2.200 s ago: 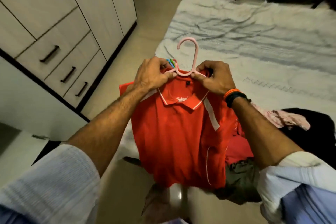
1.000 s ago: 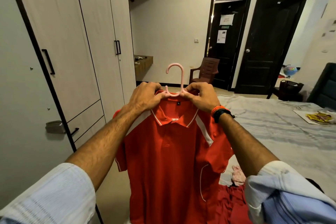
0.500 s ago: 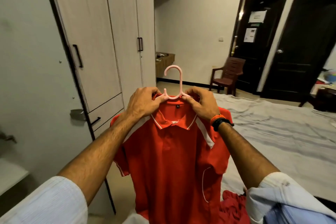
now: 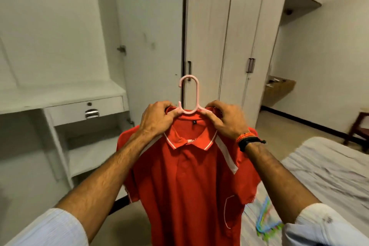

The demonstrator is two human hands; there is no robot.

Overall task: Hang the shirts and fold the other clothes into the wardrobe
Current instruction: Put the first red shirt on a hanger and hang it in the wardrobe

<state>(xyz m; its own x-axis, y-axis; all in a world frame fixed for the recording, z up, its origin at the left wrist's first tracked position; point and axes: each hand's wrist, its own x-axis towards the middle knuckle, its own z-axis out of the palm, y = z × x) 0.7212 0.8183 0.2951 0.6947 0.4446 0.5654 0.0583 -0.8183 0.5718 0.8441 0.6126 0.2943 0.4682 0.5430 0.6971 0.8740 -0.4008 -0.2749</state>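
Note:
A red polo shirt with white trim hangs in the air on a pink plastic hanger, its hook pointing up. My left hand pinches the hanger and collar at the left shoulder. My right hand pinches them at the right shoulder. Behind the shirt on the left stands the open wardrobe, with white shelves and a small drawer. No hanging rail shows in view.
The open wardrobe door stands just behind the hanger. Closed wardrobe doors run on to the right. The bed lies at lower right with several coloured hangers on it. A brown chair sits at the far right.
My view has swung left from the room's doors and bed to the open wardrobe. Both hands keep the same hold on the hanger, and the shirt has come along, raised in front of me.

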